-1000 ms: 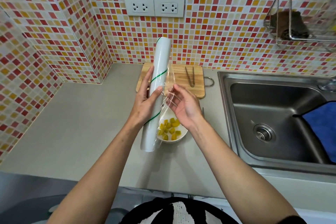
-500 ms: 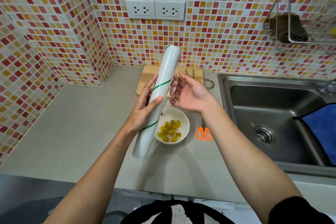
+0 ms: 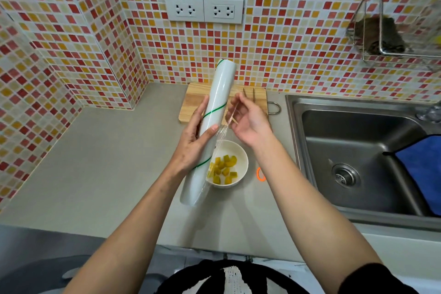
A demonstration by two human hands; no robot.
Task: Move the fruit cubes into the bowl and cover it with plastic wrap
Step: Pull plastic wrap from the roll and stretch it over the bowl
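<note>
A white bowl (image 3: 241, 157) stands on the grey counter and holds several yellow fruit cubes (image 3: 223, 169). Above its left side I hold a long white roll of plastic wrap (image 3: 214, 112) with thin green stripes, tilted away from me. My left hand (image 3: 193, 143) grips the roll around its middle. My right hand (image 3: 250, 122) pinches the loose clear edge of the film just right of the roll. A narrow strip of film stretches between roll and fingers. The roll hides the bowl's left rim.
A wooden cutting board (image 3: 193, 100) with metal tongs (image 3: 249, 93) lies against the tiled wall behind my hands. Orange scissors (image 3: 260, 174) peek out beside my right forearm. A steel sink (image 3: 358, 162) with a blue cloth (image 3: 422, 167) is at the right.
My right hand rose from beside the bowl to the upper part of the roll and closed its fingers on the film edge. The roll tilted slightly more to the right.
</note>
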